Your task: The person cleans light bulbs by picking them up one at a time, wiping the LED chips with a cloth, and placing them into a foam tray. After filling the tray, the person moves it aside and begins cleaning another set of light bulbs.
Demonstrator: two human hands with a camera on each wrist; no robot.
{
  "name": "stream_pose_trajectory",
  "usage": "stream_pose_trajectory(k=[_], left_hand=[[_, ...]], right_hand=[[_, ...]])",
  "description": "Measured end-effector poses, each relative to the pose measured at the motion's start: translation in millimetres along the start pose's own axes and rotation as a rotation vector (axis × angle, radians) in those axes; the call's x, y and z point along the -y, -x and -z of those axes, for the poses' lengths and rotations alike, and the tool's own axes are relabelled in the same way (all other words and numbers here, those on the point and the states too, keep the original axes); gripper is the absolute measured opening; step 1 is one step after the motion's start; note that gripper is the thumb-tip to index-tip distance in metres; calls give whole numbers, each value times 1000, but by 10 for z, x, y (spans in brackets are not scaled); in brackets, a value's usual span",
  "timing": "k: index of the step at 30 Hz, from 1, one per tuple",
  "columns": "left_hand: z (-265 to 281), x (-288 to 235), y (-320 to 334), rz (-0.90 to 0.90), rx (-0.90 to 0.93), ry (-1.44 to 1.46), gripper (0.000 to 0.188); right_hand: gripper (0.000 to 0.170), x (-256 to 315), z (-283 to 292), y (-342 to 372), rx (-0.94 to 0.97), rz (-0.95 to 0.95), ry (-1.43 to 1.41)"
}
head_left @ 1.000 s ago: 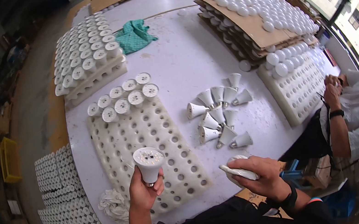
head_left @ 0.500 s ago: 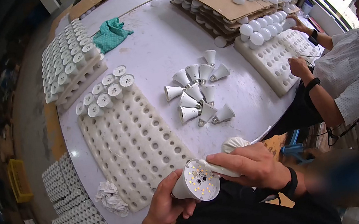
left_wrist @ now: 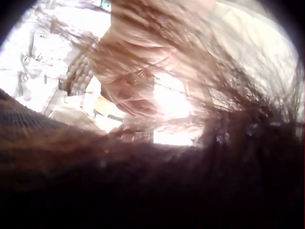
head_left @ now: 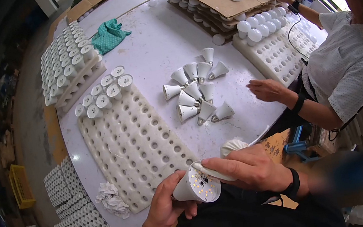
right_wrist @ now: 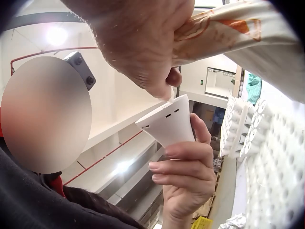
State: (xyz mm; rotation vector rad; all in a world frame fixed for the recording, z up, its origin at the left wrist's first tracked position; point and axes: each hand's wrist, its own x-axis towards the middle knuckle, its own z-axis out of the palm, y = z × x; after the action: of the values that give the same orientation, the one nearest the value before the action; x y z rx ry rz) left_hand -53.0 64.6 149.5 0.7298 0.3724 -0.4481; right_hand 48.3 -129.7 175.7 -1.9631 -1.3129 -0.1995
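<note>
My left hand (head_left: pixel 162 209) grips a white bulb base (head_left: pixel 184 191), tilted so its round face with a dotted chip board points toward the right. My right hand (head_left: pixel 251 169) holds a folded white cloth (head_left: pixel 234 146) and presses its edge against the rim of that face. In the right wrist view the left fingers curl round the tapered bulb base (right_wrist: pixel 174 125), and the right hand (right_wrist: pixel 143 47) meets its rim from above, with the stained cloth (right_wrist: pixel 228 29) bunched in its grip. The left wrist view is blurred and glaring; it shows part of the left hand (left_wrist: pixel 138 62).
A foam tray (head_left: pixel 130 144) carries several bulb bases (head_left: pixel 113 91) at its far end. Loose bases (head_left: pixel 186 98) lie to its right. Beyond are a green cloth (head_left: pixel 109 36), a filled tray and stacked cardboard (head_left: pixel 216 2) with domes. Another person (head_left: pixel 351 55) reaches over the table's right side.
The left hand raised the bulb base and tilted it toward me, and the right hand brought the cloth onto its rim. The other person's arms moved apart, one toward the domes.
</note>
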Motion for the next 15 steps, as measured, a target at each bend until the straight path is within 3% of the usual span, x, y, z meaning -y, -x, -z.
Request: stream_pose_trajectory(k=[6,9,11,15], left_hand=[[44,31,12,-29,-34,2,47],[23,29,27,-145,7,-10,45],[-29,27,50,-246,-75,8,40],[-15,2,49,-281,-28,-14,36]], right_hand=[[44,-3,0,15,-10,-2,34],[38,-8,-2,14,-11,-3,43],[34,-11,0,11,-3,-13,40],[26,-29,-16,-4,25,-51,32]])
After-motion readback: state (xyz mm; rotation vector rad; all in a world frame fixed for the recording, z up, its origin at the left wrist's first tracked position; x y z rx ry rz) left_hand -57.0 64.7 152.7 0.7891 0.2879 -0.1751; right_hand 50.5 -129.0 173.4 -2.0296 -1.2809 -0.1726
